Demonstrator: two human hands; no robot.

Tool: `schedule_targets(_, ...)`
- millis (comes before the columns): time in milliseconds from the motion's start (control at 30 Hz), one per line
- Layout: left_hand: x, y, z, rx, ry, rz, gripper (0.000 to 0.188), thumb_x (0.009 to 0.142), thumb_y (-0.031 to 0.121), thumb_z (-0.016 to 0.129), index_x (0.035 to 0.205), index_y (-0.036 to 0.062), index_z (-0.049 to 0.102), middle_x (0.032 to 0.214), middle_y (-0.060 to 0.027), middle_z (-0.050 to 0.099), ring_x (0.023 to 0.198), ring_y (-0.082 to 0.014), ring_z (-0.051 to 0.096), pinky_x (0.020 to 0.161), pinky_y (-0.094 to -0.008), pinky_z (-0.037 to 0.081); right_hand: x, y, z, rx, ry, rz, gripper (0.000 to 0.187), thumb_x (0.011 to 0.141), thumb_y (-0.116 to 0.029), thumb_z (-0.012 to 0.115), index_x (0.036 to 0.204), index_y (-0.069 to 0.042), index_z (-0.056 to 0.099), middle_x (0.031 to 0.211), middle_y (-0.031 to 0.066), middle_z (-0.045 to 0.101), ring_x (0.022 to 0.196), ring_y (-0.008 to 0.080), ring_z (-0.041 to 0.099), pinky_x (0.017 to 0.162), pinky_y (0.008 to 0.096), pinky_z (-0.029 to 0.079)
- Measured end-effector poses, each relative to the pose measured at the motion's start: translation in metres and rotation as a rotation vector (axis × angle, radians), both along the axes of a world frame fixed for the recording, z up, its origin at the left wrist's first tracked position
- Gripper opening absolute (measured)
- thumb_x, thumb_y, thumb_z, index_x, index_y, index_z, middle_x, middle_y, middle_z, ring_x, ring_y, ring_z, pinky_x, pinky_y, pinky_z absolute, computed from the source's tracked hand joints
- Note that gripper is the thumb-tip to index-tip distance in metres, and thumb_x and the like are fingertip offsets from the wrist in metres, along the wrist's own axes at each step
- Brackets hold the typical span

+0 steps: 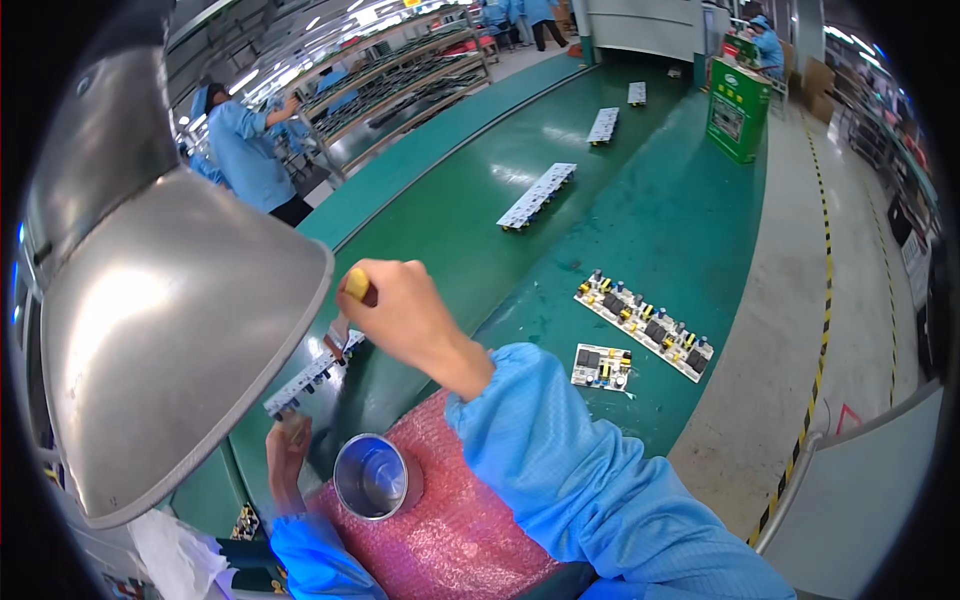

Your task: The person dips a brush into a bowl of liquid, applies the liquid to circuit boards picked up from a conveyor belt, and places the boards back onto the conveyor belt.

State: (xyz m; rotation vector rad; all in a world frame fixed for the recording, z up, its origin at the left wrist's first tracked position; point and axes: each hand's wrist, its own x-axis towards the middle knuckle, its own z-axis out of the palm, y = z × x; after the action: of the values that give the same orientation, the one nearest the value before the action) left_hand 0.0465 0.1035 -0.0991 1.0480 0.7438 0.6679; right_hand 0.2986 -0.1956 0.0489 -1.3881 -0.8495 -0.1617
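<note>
Brush [341,329] at circuit strip [305,387] beyond metal cup [409,482]
Right hand [405,312] grips the brush; left hand [287,455], beside the cup, grasps the strip.

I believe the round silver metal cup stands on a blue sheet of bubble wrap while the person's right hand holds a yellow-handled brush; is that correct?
Not quite: the sheet of bubble wrap is pinkish red, not blue, as the head view shows. The rest is right: the round silver metal cup stands on it, and the person's right hand holds a yellow-handled brush.
</note>
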Motion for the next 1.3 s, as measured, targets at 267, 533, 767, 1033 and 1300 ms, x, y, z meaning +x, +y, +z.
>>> schedule_targets(267,0.075,0.044,-0.009,0.378,0.426,-0.088,0.006,0.072,0.005,0.063,0.074,-0.0014,0.064,0.062,-0.0077,0.062,0.047,-0.0107,0.053,0.04,-0.0205,0.034,-0.001,-0.01,0.011,0.009,0.005,0.067,0.014,0.077,-0.013,0.064,0.078,0.0,0.062,0.067,0.0189,0.061,0.062,0.0362,0.06,0.059,0.0395,0.048)
schedule_targets(533,0.09,0.015,0.034,1.118,0.921,-0.021,0.015,0.067,0.012,0.07,0.067,-0.0027,0.069,0.06,-0.0113,0.066,0.05,-0.0124,0.06,0.045,-0.0246,0.046,-0.002,-0.019,0.009,0.002,0.021,0.133,0.012,0.076,-0.009,0.062,0.079,0.002,0.061,0.069,0.0203,0.061,0.064,0.0374,0.06,0.059,0.0395,0.047)
schedule_targets(767,0.041,-0.119,0.129,1.007,0.9,-0.485,0.012,0.077,0.003,0.062,0.071,-0.0055,0.067,0.055,-0.0081,0.063,0.046,-0.0093,0.055,0.042,-0.0227,0.042,0.007,-0.013,-0.007,-0.048,-0.066,0.121,0.008,0.075,-0.005,0.06,0.074,0.002,0.061,0.07,0.0209,0.061,0.067,0.0378,0.06,0.061,0.0413,0.048)
schedule_targets(1033,0.047,-0.377,0.196,1.199,0.38,-0.904,0.022,0.093,0.009,0.052,0.108,-0.0011,0.063,0.068,-0.0074,0.063,0.056,-0.0112,0.055,0.054,-0.0243,0.045,0.0,0.002,-0.019,-0.136,-0.059,0.19,0.006,0.072,-0.004,0.062,0.076,0.0,0.065,0.072,0.0231,0.062,0.069,0.0403,0.062,0.065,0.0452,0.051)
schedule_targets(1300,0.21,-0.481,0.139,1.647,0.043,-0.996,0.045,0.082,0.023,0.065,0.12,0.003,0.053,0.096,-0.0181,0.063,0.087,-0.0323,0.06,0.074,-0.0417,0.05,0.004,-0.015,-0.009,-0.174,-0.058,0.294,0.006,0.072,-0.005,0.061,0.072,0.001,0.063,0.072,0.0228,0.062,0.069,0.0397,0.062,0.064,0.0445,0.051)
